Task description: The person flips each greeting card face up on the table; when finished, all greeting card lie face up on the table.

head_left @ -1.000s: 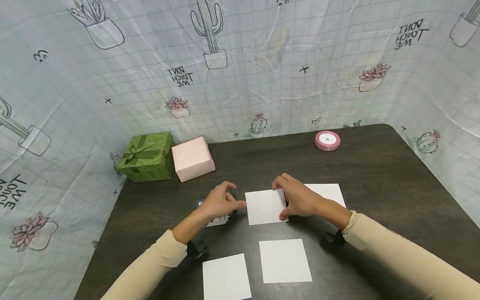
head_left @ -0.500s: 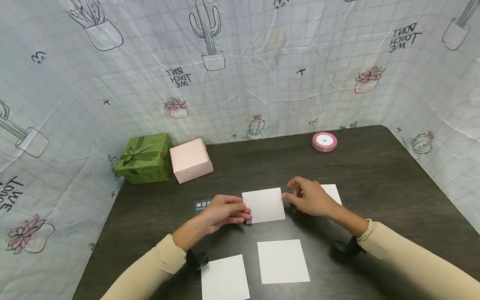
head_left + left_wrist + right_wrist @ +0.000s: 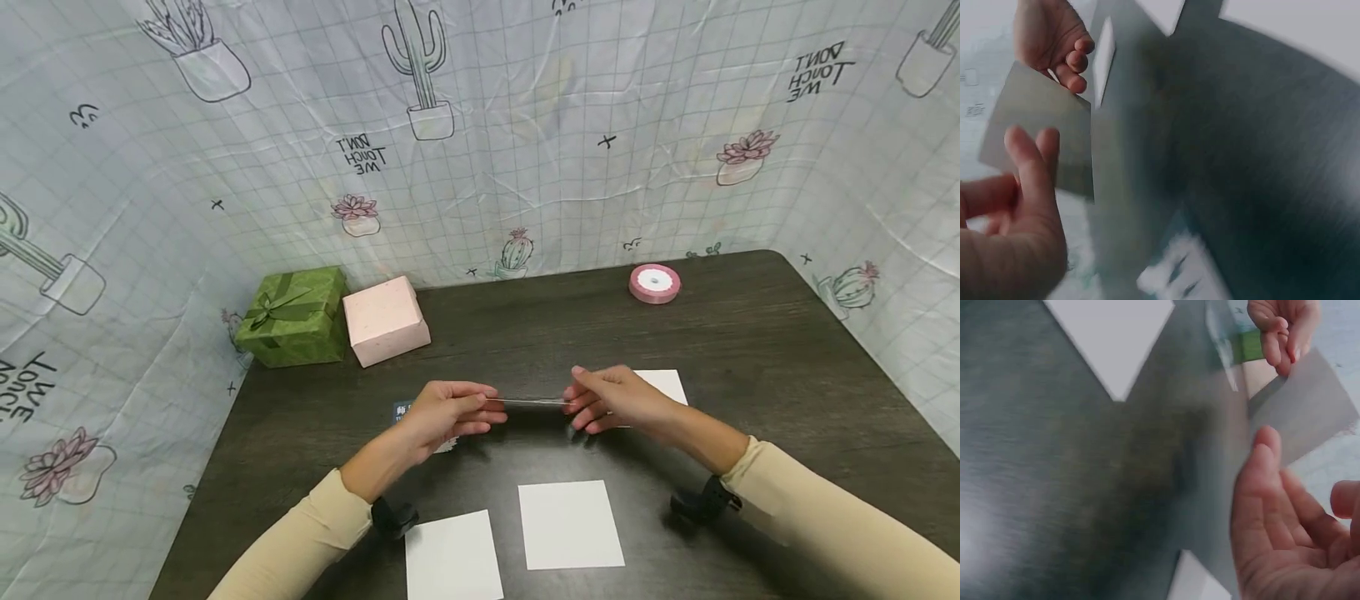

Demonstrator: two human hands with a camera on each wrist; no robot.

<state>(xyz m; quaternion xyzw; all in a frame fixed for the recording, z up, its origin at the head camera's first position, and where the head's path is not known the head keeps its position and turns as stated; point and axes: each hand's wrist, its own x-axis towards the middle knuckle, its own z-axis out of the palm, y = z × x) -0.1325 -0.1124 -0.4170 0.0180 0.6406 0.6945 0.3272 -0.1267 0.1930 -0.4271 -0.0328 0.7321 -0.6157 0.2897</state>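
Observation:
A thin white card (image 3: 534, 402) is seen almost edge-on between my two hands in the head view. Its shaded flat face shows in the left wrist view as a grey card (image 3: 1054, 112). My left hand (image 3: 447, 414) pinches the card's left end between thumb and fingers. At the other end, the fingertips of my right hand (image 3: 621, 402) meet the edge, with the thumb held apart above. Partly covered by my left hand, a dark blue printed card (image 3: 402, 409) with white lettering lies on the table. Behind my right hand lies a white square sheet (image 3: 660, 383).
Two more white squares lie nearer me, one at left (image 3: 453, 557) and a second square (image 3: 572, 525) beside it. A green gift box (image 3: 288, 321) and a pink box (image 3: 386, 321) stand at the back left. A pink ribbon roll (image 3: 655, 283) lies at the back right.
The white card has tipped from face-up to nearly edge-on. My left hand has taken hold of its left end; my right hand let go of its side and turned palm inward at that edge.

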